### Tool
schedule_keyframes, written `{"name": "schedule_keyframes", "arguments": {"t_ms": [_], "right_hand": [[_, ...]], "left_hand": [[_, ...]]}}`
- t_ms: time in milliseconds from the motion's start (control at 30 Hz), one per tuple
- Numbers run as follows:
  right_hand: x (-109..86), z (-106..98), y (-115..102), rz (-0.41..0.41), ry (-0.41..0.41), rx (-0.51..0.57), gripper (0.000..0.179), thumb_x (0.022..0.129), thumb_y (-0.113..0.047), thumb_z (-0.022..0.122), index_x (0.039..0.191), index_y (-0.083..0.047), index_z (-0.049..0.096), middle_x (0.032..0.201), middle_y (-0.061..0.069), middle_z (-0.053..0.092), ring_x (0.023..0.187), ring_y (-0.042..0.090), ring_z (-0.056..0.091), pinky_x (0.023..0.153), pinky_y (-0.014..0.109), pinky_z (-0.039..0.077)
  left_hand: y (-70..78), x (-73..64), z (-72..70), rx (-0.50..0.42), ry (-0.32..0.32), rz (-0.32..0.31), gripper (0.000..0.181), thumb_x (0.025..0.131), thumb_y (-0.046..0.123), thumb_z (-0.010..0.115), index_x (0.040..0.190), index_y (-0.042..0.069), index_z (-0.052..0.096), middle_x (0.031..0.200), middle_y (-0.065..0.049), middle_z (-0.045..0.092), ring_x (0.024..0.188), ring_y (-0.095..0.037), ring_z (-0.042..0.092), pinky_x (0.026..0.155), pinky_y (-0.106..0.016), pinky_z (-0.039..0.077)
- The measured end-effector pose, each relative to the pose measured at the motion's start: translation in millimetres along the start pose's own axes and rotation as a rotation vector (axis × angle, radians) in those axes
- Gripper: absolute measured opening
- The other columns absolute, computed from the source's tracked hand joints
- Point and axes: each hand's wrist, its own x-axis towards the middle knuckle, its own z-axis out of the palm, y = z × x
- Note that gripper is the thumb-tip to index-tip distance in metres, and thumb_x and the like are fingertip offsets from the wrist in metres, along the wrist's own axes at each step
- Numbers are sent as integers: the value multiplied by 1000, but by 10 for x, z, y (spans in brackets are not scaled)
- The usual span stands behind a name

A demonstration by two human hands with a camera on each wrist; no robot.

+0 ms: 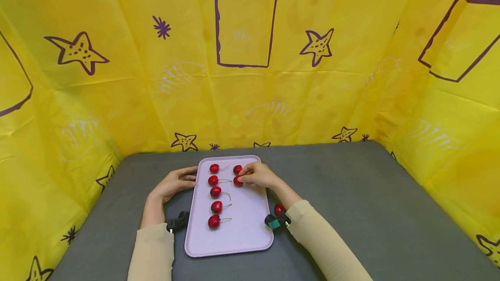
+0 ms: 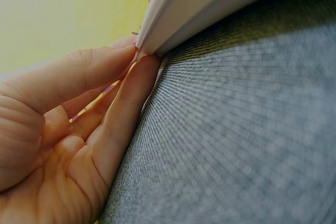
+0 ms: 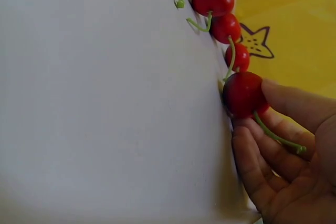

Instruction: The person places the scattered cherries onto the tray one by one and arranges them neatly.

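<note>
My right hand (image 1: 259,174) pinches a red cherry (image 3: 244,95) between thumb and fingers, low over the lilac tray (image 1: 250,229). The cherry's green stem points out past the fingers in the right wrist view. Just beyond it on the tray is another cherry (image 1: 237,169), partly behind the hand. Several cherries with stems stand in a column along the tray's left half, among them the nearest one (image 1: 213,221). My left hand (image 1: 173,183) rests beside the tray's left edge; in the left wrist view its straight fingers (image 2: 139,77) touch the rim.
Another cherry (image 1: 279,209) lies on the grey tabletop (image 1: 343,194) right of the tray, partly hidden by the right wrist's camera strap (image 1: 277,220). Yellow cloth (image 1: 242,107) with drawn starfish encloses the table at the back and sides.
</note>
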Motion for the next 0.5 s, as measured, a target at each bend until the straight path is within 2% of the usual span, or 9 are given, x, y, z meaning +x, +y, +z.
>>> {"name": "schedule_keyframes", "arguments": {"t_ms": [500], "right_hand": [[-21,-38,-34,-34,39,-49,18,84,-21,77,98,-8,74,88,8,76,68,6,59,63,17,49]], "left_hand": [[6,2,2,-8,-2,-2,70,92,20,70,152,5,37,143,-25,53,119,-22,61,105,-40,52]]}}
